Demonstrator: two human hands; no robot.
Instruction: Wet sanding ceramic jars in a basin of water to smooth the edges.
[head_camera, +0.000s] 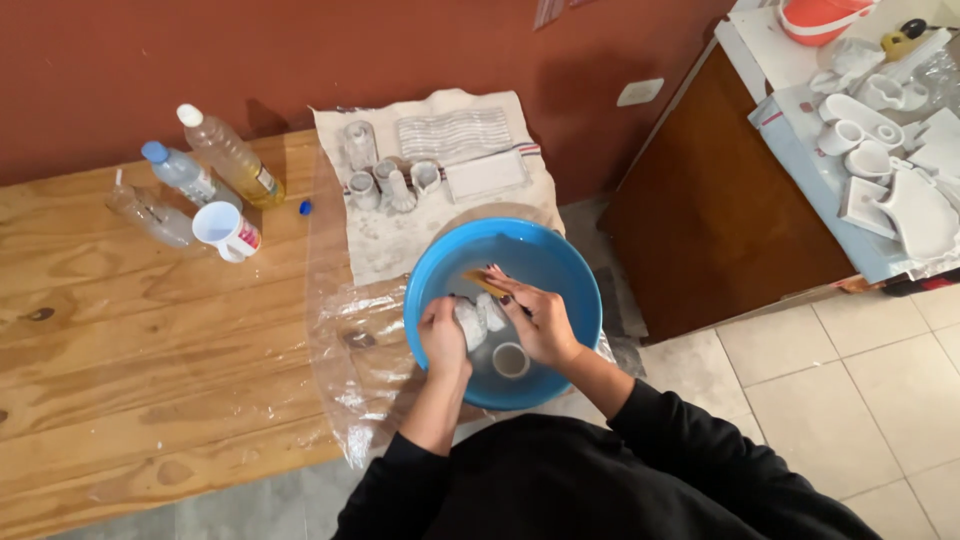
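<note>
Head view: fingers (447, 330) around white piece (470, 322)

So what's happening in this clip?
A person works over a blue basin at the edge of a wooden table. The left hand holds a small white piece; the right hand presses a yellow sponge near it. More white pieces sit on a cloth behind the basin.

Red-brown wall (330, 50), pale tiled floor (850, 400), plank table (150, 360), dark wooden cabinet (720, 220)
</note>
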